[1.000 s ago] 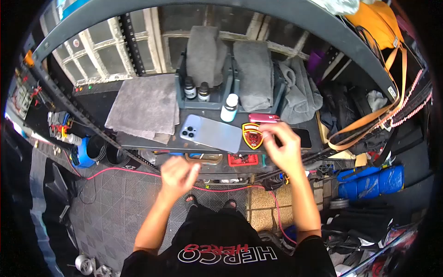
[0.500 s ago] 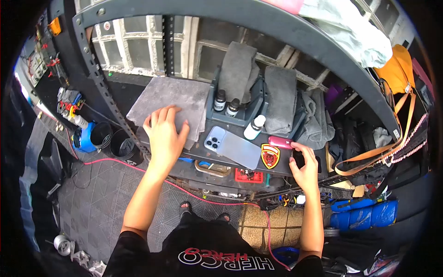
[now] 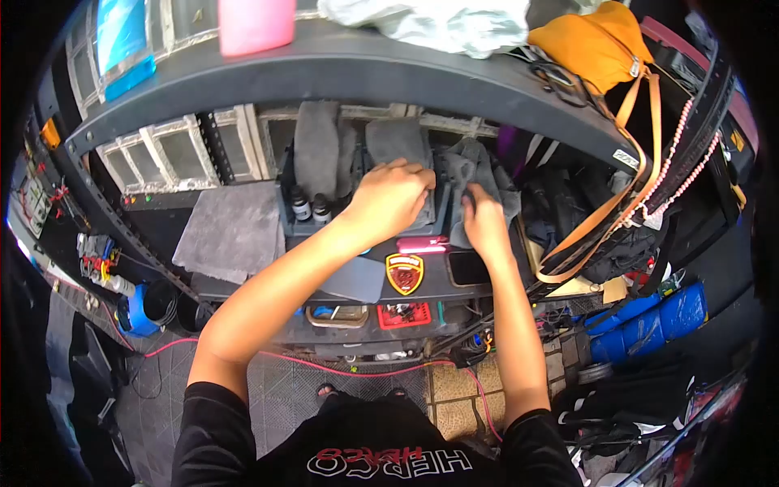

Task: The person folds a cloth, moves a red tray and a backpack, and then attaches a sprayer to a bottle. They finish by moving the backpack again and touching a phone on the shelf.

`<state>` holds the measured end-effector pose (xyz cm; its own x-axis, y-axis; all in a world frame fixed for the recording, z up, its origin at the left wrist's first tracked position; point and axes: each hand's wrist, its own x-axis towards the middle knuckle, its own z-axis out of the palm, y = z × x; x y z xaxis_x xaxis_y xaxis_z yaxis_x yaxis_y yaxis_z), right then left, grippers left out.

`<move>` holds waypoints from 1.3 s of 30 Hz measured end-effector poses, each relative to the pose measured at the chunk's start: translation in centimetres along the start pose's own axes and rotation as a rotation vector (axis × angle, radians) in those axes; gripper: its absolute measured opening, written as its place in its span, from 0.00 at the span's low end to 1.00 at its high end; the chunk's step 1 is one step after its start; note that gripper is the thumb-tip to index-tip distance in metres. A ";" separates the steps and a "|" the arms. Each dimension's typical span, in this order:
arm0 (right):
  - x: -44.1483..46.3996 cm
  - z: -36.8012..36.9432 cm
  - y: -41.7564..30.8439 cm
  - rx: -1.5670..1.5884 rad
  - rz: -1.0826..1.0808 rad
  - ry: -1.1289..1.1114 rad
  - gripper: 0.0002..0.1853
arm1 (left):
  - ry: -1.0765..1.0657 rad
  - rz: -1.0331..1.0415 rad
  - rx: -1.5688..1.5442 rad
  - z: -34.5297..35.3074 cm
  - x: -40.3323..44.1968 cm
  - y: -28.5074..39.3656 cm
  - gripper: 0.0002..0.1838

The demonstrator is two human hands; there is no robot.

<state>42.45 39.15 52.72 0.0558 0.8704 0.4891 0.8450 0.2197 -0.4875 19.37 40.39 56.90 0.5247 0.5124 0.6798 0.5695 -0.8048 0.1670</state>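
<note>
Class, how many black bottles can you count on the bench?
2. The left bottle stands in front of the leftmost upright towel; the right bottle is just beside it, nearer the left forearm, which may hide more.

The badge (image 3: 404,274) lies left of the phone (image 3: 466,269) — cloth (image 3: 231,230) farther left.

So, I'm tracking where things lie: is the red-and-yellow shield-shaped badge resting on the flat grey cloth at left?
No, the badge lies on the black shelf, well apart from the cloth.
</note>
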 end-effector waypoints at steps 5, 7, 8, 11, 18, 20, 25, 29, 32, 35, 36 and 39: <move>-3.5 -2.5 1.2 0.086 -0.159 0.149 0.23 | 0.047 -0.039 0.087 5.5 6.6 0.1 0.09; -4.8 -2.7 0.9 0.117 -0.047 -0.008 0.26 | -0.089 -0.160 0.141 7.1 9.3 0.6 0.19; -5.2 -2.3 1.3 0.138 -0.097 0.025 0.27 | -0.140 -0.217 0.205 8.3 10.3 0.6 0.22; -6.3 -3.4 1.6 0.327 -0.172 0.078 0.26 | -0.259 -0.326 0.327 11.9 12.5 -0.5 0.27; -8.1 -6.0 3.9 0.425 -0.134 0.165 0.31 | 0.065 -0.205 0.015 10.4 14.1 -1.4 0.19; -7.5 -5.5 4.5 0.470 -0.105 0.126 0.35 | 0.125 -0.105 0.258 12.0 13.4 -3.2 0.22; -6.6 -3.5 4.3 0.570 -0.135 0.207 0.37 | -0.114 -0.516 0.178 11.7 12.3 3.2 0.36; -7.2 -3.1 3.0 0.561 -0.181 0.185 0.38 | -0.036 -0.428 0.422 13.3 12.7 3.4 0.28; -9.2 -3.5 2.2 0.566 -0.167 0.246 0.41 | 0.300 -0.390 0.223 11.0 12.6 6.2 0.19; -11.6 -4.2 1.9 0.786 -0.119 0.331 0.36 | 0.478 -0.441 -0.420 4.8 8.6 11.5 0.20; -12.3 -4.6 1.3 0.997 -0.167 0.401 0.30 | 0.641 -0.362 -0.379 3.8 5.5 13.1 0.20; -16.6 -5.9 1.1 0.731 -0.423 0.728 0.19 | 0.847 -0.284 -0.197 -1.1 -2.1 17.9 0.24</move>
<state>45.61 22.32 48.31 0.3385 0.2509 0.9069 0.3670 0.8523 -0.3728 27.80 24.58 59.24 -0.3030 0.3701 0.8782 0.4473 -0.7584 0.4740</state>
